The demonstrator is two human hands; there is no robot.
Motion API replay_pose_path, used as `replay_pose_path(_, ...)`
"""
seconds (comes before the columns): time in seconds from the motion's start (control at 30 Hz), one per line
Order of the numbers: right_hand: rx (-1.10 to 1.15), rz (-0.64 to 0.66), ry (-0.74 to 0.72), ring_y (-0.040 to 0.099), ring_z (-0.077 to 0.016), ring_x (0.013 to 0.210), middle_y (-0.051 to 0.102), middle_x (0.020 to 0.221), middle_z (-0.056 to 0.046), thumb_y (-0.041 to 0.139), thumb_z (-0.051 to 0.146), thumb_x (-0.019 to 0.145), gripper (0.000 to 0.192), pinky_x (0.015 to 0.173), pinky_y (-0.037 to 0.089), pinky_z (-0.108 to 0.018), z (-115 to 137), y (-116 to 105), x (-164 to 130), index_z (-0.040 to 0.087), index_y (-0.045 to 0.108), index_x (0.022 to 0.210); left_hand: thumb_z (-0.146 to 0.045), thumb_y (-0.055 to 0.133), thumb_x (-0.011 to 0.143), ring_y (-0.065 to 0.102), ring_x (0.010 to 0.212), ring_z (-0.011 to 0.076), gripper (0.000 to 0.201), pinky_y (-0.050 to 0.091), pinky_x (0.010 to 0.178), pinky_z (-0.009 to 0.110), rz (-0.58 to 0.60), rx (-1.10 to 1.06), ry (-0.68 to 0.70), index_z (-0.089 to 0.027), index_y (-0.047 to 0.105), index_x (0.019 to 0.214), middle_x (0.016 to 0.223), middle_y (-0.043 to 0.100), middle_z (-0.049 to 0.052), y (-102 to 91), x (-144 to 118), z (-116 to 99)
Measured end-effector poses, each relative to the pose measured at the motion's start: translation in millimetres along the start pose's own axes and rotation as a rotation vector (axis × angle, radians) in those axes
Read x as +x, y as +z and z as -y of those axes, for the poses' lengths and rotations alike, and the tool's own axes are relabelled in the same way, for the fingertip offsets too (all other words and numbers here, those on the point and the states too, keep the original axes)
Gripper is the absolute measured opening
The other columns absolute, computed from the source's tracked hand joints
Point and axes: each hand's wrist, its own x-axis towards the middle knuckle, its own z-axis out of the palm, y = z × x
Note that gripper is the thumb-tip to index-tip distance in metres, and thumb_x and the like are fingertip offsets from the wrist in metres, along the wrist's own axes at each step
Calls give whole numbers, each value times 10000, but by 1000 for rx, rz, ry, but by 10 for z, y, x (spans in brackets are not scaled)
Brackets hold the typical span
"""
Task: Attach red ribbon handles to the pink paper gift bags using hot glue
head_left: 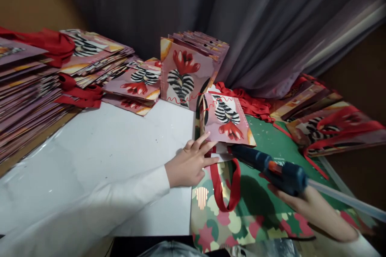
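A pink paper bag (212, 124) printed with a zebra-striped figure and red flower lies in front of me, its opening toward me. My left hand (189, 164) rests on the near edge of this bag, fingers spread. A red ribbon handle (237, 184) loops toward me from the opening, beside a white flap (221, 152). My right hand (310, 204) is wrapped around a dark blue glue gun (291, 176) with a long pale glue stick (346, 198) in its back. The nozzle points into the bag's opening; whether it touches the paper is hidden.
Stacked paper bags (27, 84) fill the left side; more bags (183, 72) stand upright at the back. Red ribbons (250, 102) lie behind the bag. Further bags (337, 128) are at right. A green patterned sheet (271, 204) covers part of the white table (135, 140).
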Motion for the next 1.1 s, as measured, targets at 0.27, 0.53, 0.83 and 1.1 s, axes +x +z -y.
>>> replay_pose_path(0.27, 157, 199, -153, 643, -260, 833, 699, 900, -101, 621, 421, 730, 313, 778, 529, -381, 160, 241, 513, 167, 711, 890, -125, 503, 711, 168, 1374, 441, 744, 371, 884, 503, 47, 79, 4, -448, 428, 1377, 1445, 275, 77, -41, -5, 39)
replay_pose_path(0.53, 353, 327, -312, 601, -173, 687, 686, 804, -52, 656, 399, 762, 262, 679, 484, -284, 284, 337, 769, 162, 700, 866, -137, 479, 725, 187, 1341, 468, 717, 419, 811, 500, 39, 191, 41, -476, 446, 1356, 1364, 314, 97, -3, -31, 106)
replay_pose_path(0.83, 378, 362, -413, 579, -154, 659, 669, 759, -32, 642, 292, 743, 168, 649, 465, -264, 295, 305, 887, 164, 688, 840, -158, 476, 723, 250, 1288, 480, 736, 427, 799, 500, 113, 193, -10, -528, 415, 1355, 1343, 333, 75, 1, -11, 106)
replay_pose_path(1.1, 379, 351, -367, 630, -204, 800, 699, 932, -52, 643, 281, 747, 261, 751, 488, -308, 323, 256, 818, 176, 683, 983, -174, 487, 728, 176, 1327, 482, 678, 409, 822, 540, 103, 175, -6, -473, 476, 1337, 1353, 338, 99, -19, -4, 73)
